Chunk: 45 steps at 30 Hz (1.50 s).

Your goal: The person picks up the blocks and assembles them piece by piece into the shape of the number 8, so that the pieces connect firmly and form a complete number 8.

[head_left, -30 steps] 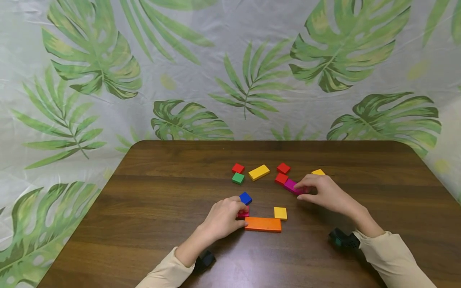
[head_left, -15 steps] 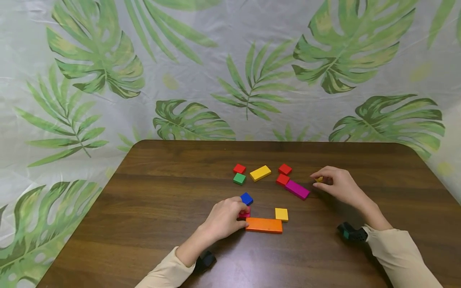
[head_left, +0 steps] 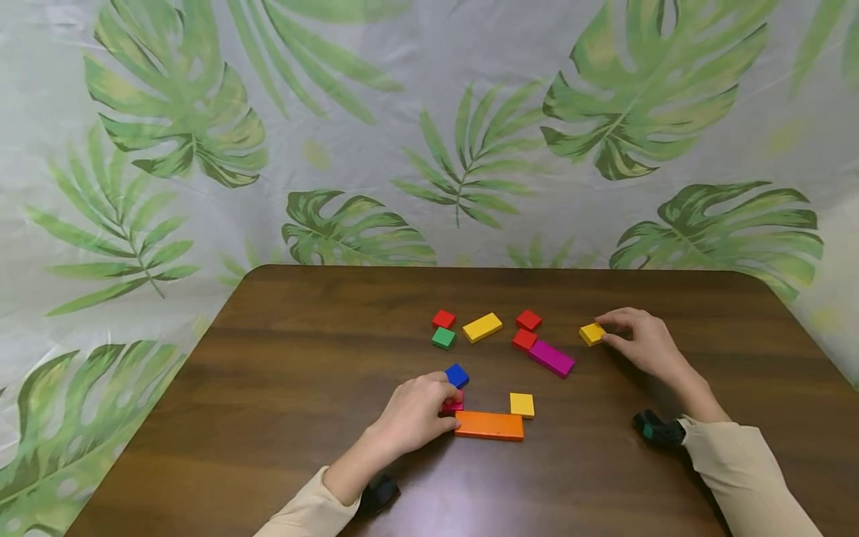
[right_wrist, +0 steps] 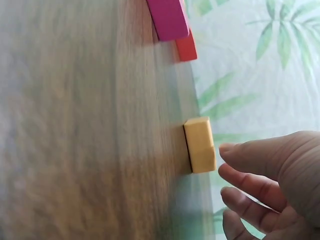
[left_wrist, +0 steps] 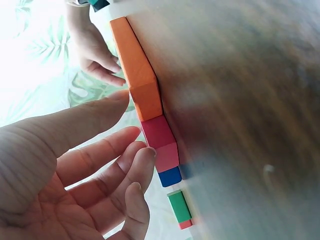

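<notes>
Low over the table, my left hand (head_left: 417, 410) rests its relaxed fingertips against the small pink block (head_left: 453, 403), its thumb at the left end of the long orange block (head_left: 488, 426). In the left wrist view, the thumb reaches the orange block (left_wrist: 137, 70) and fingers lie beside the pink block (left_wrist: 162, 142). A blue block (head_left: 457, 375) sits just behind the pink one. At the right, my right hand (head_left: 647, 347) is beside a small yellow block (head_left: 591, 334). The right wrist view shows a narrow gap between the fingertips and that yellow block (right_wrist: 200, 145).
A magenta block (head_left: 552, 359) touches a red block (head_left: 524, 340), with another red block (head_left: 529, 320) behind. Farther left lie a long yellow block (head_left: 482, 328), a green block (head_left: 444, 338) and a red block (head_left: 444, 319). A yellow square (head_left: 522, 405) adjoins the orange block.
My right hand has left the magenta block and moved right to the small yellow block, whose top is now uncovered between spread fingertips. The left hand has stayed in place.
</notes>
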Motion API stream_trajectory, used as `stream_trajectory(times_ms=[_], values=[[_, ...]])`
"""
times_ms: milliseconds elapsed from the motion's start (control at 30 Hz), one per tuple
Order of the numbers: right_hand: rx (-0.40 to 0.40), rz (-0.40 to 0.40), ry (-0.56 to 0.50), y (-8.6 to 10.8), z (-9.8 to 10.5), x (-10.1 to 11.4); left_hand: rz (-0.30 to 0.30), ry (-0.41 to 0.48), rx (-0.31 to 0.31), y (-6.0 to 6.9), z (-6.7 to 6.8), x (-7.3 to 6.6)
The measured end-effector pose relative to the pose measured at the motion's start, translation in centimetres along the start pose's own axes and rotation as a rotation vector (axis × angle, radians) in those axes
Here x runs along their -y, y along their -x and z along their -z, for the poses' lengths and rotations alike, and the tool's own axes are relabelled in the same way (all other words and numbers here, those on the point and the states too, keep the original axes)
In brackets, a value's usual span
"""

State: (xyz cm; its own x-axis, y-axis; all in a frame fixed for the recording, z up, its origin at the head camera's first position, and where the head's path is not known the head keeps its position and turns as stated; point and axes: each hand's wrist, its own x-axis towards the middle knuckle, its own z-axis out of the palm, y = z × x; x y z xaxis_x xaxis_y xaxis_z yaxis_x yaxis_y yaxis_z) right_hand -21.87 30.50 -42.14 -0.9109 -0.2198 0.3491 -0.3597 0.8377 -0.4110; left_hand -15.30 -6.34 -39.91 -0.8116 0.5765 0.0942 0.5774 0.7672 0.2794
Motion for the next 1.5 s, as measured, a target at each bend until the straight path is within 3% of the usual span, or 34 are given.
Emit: stream_trajectory(times_ms=[267,467,800,1067,1500], values=[[0.047,0.023,-0.016,-0.4,-0.4,-0.3,-0.001,0.015,-0.006,0.3,0.0,0.3],[0.136,-0.006,-0.024,-0.1,0.0,-0.4,-0.008,0.016,-0.004,0.1,-0.2,0.2],[0.157,-0.027,-0.024,0.1,0.3,-0.3,-0.009,0.009,-0.011,0.1,-0.2,0.1],[0.231,-0.036,-0.016,0.1,1.1,-0.2,-0.006,0.012,-0.012,0.1,-0.1,0.1],[0.241,0.088,0.005,1.2,1.5,0.6,-0.016,0.003,-0.018,0.1,0.0,0.0]])
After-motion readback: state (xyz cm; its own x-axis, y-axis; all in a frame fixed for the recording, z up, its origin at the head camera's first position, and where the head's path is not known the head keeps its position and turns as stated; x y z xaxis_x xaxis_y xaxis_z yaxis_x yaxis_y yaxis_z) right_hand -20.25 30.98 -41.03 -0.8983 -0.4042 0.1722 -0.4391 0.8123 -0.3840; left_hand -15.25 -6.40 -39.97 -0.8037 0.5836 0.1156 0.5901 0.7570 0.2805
